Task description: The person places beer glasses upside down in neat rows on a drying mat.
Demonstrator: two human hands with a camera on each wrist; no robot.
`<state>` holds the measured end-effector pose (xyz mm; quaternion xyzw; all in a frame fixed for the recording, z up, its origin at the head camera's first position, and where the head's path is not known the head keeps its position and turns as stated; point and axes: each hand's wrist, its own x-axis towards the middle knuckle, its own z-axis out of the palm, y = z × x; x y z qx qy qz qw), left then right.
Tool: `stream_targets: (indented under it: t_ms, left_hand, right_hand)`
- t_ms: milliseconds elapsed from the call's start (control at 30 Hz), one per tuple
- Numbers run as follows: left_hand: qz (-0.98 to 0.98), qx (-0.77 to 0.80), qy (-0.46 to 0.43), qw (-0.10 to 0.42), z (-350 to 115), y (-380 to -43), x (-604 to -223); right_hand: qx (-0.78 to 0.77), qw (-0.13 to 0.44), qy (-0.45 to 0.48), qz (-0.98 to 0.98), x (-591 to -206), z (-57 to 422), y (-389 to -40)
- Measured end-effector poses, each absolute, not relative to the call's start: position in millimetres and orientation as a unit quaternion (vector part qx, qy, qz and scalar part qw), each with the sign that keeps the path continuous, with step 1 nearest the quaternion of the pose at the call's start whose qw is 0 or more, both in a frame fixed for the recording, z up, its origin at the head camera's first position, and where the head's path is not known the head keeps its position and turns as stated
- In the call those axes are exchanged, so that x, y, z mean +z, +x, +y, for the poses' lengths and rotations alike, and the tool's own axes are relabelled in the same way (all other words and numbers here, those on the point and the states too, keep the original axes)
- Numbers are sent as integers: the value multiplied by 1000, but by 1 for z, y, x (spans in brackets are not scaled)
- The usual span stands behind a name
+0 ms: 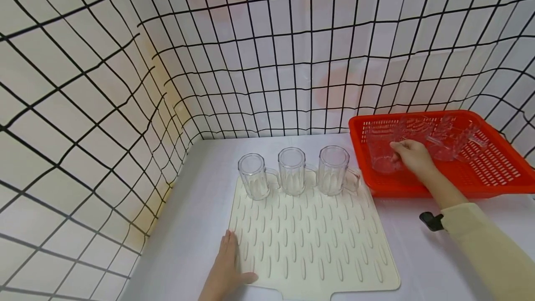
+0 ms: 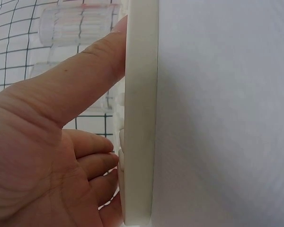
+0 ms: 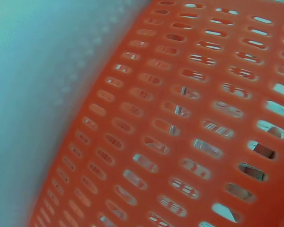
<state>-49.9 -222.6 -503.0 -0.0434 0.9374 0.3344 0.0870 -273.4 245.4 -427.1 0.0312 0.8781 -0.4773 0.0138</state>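
My right hand (image 1: 411, 154) reaches into the red basket (image 1: 443, 190) and grips the handle side of a clear glass mug (image 1: 381, 154). That mug stands near the basket's left end; in the right wrist view the perforated wall hides the hand. On the left, my left hand (image 1: 227, 266) rests at the near left corner of a cream draining board (image 1: 309, 245), its thumb and fingers extended over the edge. Three clear mugs, the left one (image 1: 254, 178), the middle one (image 1: 292, 173) and the right one (image 1: 333, 171), line the board's far edge, handles to the right.
Several more clear mugs (image 1: 445, 145) lie in the basket to the right of my hand. Black wire grid panels (image 1: 292, 66) rise behind and at the left of the white table (image 1: 184, 226). A dark device (image 1: 431, 221) sits at my right sleeve's cuff.
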Motion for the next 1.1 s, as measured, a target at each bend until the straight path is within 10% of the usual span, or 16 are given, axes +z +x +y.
stream_targets:
  t_ms: [600, 1100]
  left_hand:
    - [935, 343, -39, 85, -222, -49, -502]
    - [935, 339, -50, 87, -223, -50, -506]
  right_hand:
    - [-472, -93, 8, 877, -480, 287, -304]
    - [-489, -49, 11, 871, -375, 237, -225]
